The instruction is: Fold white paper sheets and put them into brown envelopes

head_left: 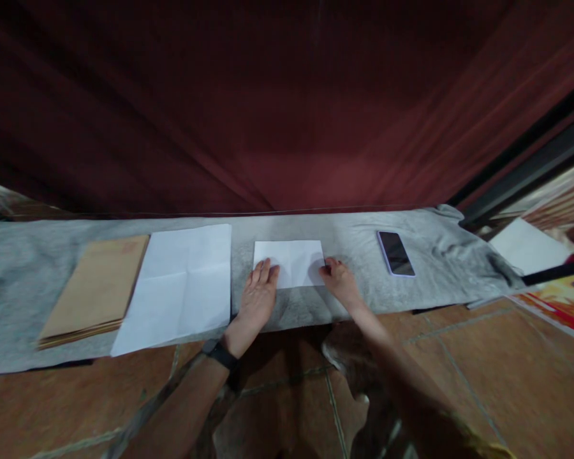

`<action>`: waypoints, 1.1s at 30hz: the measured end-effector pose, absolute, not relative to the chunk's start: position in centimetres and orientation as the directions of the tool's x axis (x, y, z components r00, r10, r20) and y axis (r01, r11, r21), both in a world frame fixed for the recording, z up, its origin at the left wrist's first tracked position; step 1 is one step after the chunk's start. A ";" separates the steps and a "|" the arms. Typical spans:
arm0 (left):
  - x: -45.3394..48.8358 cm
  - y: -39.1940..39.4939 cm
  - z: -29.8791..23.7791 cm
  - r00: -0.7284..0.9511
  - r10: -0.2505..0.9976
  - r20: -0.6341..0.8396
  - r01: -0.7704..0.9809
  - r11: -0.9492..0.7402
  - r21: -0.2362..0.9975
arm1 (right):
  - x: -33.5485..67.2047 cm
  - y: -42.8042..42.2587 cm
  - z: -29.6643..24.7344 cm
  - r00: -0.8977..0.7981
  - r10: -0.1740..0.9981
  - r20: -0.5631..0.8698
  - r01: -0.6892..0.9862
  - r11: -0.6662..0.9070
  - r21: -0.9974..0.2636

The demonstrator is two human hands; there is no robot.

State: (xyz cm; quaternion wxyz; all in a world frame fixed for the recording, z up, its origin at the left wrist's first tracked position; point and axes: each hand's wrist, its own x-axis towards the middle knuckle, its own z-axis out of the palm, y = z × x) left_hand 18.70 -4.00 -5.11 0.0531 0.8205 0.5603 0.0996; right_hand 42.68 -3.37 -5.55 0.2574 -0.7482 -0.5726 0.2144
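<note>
A small folded white sheet of paper with a vertical crease down its middle lies on the grey cloth. Flat on its lower left corner rests my left hand, fingers stretched out, a dark watch on the wrist. At the right edge of the same paper, my right hand has its fingers curled and closed on the border. To the left lies a larger unfolded white sheet with cross creases. It lies beside a stack of brown envelopes.
A phone with a lilac edge lies on the grey cloth to the right. Dark red fabric hangs behind. Tiled floor shows in front, with a colourful printed sheet at the far right.
</note>
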 end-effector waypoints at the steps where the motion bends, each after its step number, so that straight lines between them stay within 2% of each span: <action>1: 18.6 -4.0 -5.2 0.347 0.931 0.112 0.908 -0.363 0.208 | 42.8 -3.3 -5.5 0.263 0.962 -0.080 0.658 -0.239 -0.714; 4: 18.6 -3.6 -5.0 0.340 0.932 0.129 0.909 -0.361 0.209 | 43.3 -3.1 -5.1 0.194 0.949 -0.248 0.400 -0.308 -0.863; 8: 19.1 -3.3 -4.2 0.357 0.919 0.165 0.889 -0.389 0.243 | 43.5 -3.3 -4.3 0.036 0.921 -0.389 0.043 -0.390 -0.920; 10: 19.7 -3.6 -3.6 0.380 0.900 0.212 0.855 -0.430 0.291 | 43.5 -3.5 -3.9 -0.020 0.913 -0.408 -0.152 -0.406 -0.901; 13: 20.9 -4.7 -2.9 0.420 0.869 0.262 0.817 -0.488 0.308 | 43.2 -3.8 -3.4 -0.046 0.932 -0.360 -0.254 -0.360 -0.898; 18: 22.3 -5.7 -2.0 0.392 0.885 0.251 0.852 -0.452 0.264 | 42.0 -4.6 -2.6 -0.057 0.944 -0.326 -0.247 -0.330 -0.911; 23: 21.9 -4.9 -1.0 0.368 0.898 0.241 0.849 -0.430 0.307 | 42.1 -5.3 -1.5 -0.220 0.916 -0.334 -0.289 -0.388 -0.875; 26: 21.2 -4.6 -1.2 0.350 0.901 0.257 0.809 -0.429 0.402 | 44.0 -5.2 -1.4 -0.247 0.916 -0.315 -0.169 -0.361 -0.917; 28: 20.6 -4.5 -1.5 0.351 0.891 0.289 0.756 -0.452 0.474 | 45.5 -4.7 -1.8 -0.166 0.947 -0.275 -0.057 -0.287 -0.956; 31: 19.5 -4.4 -2.3 0.408 0.854 0.324 0.683 -0.521 0.513 | 46.8 -3.9 -3.0 -0.001 0.991 -0.136 0.151 -0.135 -0.979; 33: 18.9 -4.3 -2.9 0.443 0.836 0.324 0.657 -0.548 0.517 | 47.0 -3.6 -3.8 -0.005 0.998 -0.060 0.245 -0.057 -0.968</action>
